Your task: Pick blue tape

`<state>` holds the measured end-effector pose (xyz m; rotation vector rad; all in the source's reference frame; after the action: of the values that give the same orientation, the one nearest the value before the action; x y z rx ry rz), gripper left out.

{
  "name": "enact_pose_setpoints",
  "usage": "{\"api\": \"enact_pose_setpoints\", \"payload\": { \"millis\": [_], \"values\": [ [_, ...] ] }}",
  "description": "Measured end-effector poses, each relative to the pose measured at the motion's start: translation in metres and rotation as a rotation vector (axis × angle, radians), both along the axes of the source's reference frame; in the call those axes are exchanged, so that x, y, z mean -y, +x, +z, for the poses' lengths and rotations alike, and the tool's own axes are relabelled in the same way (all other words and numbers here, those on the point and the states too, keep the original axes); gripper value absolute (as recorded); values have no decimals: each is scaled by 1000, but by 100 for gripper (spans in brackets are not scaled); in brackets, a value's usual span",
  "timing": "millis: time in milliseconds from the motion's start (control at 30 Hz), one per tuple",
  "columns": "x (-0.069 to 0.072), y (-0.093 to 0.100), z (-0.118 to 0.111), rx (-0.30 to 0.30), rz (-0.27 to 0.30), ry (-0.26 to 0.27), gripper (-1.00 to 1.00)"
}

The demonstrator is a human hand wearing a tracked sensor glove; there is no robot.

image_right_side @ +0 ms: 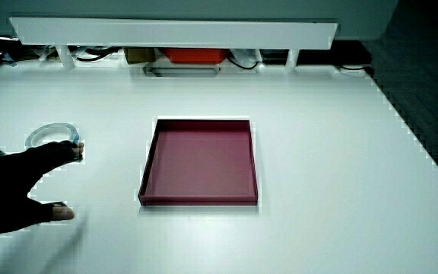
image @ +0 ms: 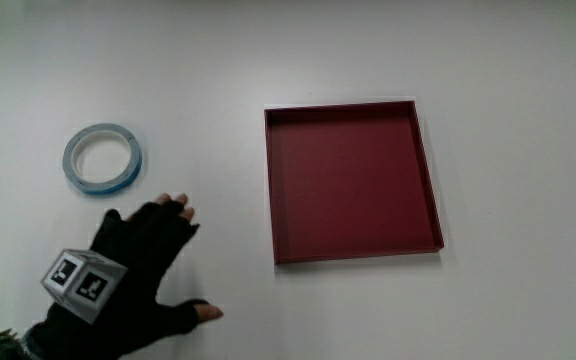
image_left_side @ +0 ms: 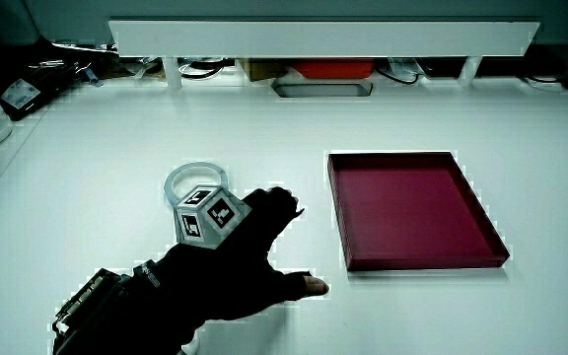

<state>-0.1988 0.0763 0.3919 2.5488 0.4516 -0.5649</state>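
Observation:
A blue tape roll lies flat on the white table, showing pale blue in both side views. The gloved hand hovers just nearer to the person than the roll, fingers spread and relaxed, holding nothing; its fingertips stop short of the tape. A patterned cube rides on the back of the hand, and in a side view it hides part of the roll. The hand reaches toward the roll from the person's edge of the table.
A shallow dark red tray with nothing in it sits beside the tape, about a hand's width away. A low white partition runs along the table's edge farthest from the person, with cables and boxes under it.

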Motion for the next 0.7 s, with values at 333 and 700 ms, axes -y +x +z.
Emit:
{"api": "enact_pose_setpoints", "payload": {
  "millis": [333, 700],
  "values": [
    [34, -36, 32, 22, -151, -30, 0],
    [59, -67, 63, 158, -205, -49, 0]
  ]
}}
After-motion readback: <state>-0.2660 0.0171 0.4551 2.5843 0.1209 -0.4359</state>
